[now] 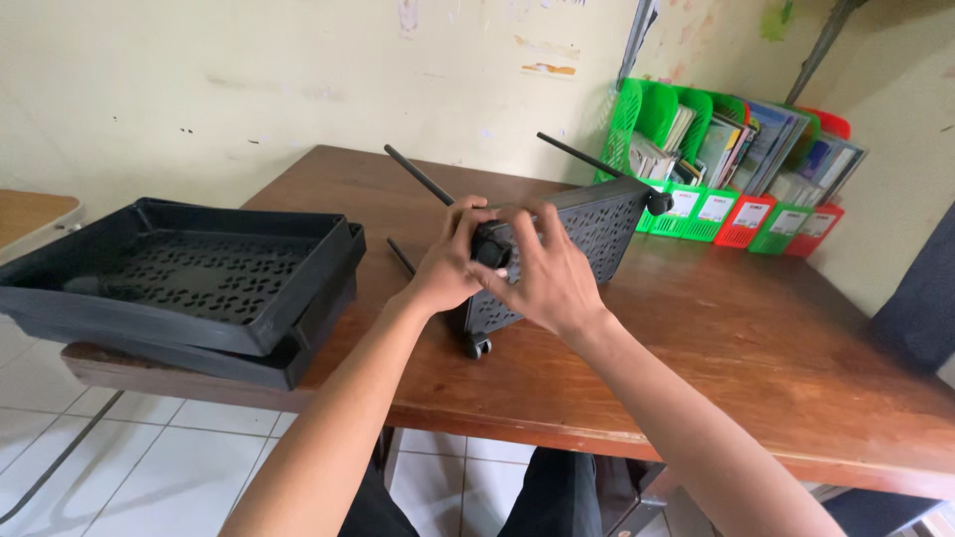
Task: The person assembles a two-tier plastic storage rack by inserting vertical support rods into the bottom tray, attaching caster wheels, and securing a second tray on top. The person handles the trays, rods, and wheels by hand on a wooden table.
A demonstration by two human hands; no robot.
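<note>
Left hand: is being kept on the near upper corner of the black perforated tray, its fingers being curled together around the corner piece there.
Right hand: is being pressed against the same corner from the other side, its fingers being spread apart over the tray's patterned face.
Perforated tray: is being held tilted up on its edge on the brown wooden surface, near the middle; a small wheel is being shown at its lower corner, and thin black rods are being seen sticking up from it.
Stacked trays: two more black trays are being kept at the surface's left end, well apart from the hands, overhanging the edge.
File holders: green and red ones, filled with papers, are being kept against the wall at the far right.
</note>
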